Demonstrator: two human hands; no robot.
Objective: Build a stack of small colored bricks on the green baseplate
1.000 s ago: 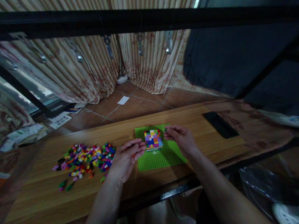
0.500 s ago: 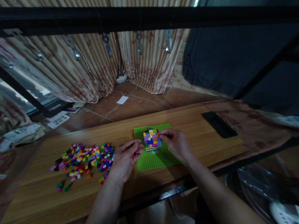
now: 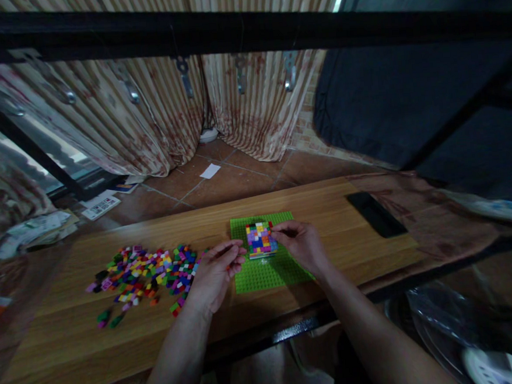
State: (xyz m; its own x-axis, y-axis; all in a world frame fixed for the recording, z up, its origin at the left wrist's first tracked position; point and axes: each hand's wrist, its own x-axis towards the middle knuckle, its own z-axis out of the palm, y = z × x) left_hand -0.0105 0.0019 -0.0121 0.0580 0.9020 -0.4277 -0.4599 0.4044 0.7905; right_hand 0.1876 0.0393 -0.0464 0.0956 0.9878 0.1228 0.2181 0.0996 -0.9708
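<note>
A compact block of multicoloured toy bricks [image 3: 259, 240] stands on the green studded baseplate [image 3: 268, 276]. At its upper right edge, my right hand [image 3: 302, 242] has thumb and index finger pinched together against a small toy brick, largely hidden by the fingertips. Just left of the block hovers my left hand [image 3: 220, 270], palm turned inward and fingers curled. A speck of orange-red shows among its fingers, too small to make out. Beyond the left hand, a loose heap of small toy bricks [image 3: 132, 271] spreads across the wooden table [image 3: 65, 346].
A black phone-like slab [image 3: 375, 214] lies toward the table's right end, beside a brown cloth [image 3: 450, 213]. A dark metal bar [image 3: 245, 32] with hanging hooks crosses above the far side. Papers [image 3: 35, 234] sit on the floor at left.
My right fingertips have shifted very slightly left along the block's right edge. My left hand stays nearly still.
</note>
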